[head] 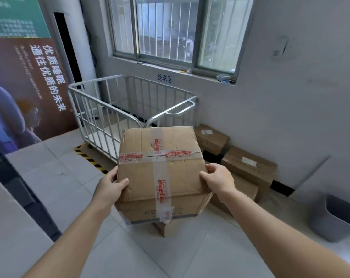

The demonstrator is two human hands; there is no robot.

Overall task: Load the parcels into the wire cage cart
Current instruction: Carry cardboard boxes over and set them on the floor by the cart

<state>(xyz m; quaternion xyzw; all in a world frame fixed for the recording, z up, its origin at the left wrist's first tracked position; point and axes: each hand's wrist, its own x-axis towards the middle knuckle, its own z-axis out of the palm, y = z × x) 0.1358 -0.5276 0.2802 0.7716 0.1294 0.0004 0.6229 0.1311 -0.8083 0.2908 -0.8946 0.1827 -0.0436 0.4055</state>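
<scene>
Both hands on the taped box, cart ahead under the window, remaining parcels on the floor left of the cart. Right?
Wrong side: the head view shows the remaining parcels on the floor right of the cart, by the wall. The rest stands: left hand and right hand hold the taped box, cart under the window.

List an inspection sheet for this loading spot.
Surface: tiled floor, striped tape by the cart.
Job's things: taped box held up in front of the cart; no parcels seen in the cart, part of it hidden; more boxes along the right wall.
Clutter: grey bin at right.
Hands: left hand and right hand grip the box's sides, thumbs on top.
Cables: nothing seen.
Surroundings: poster at left, barred window above the cart.
</scene>
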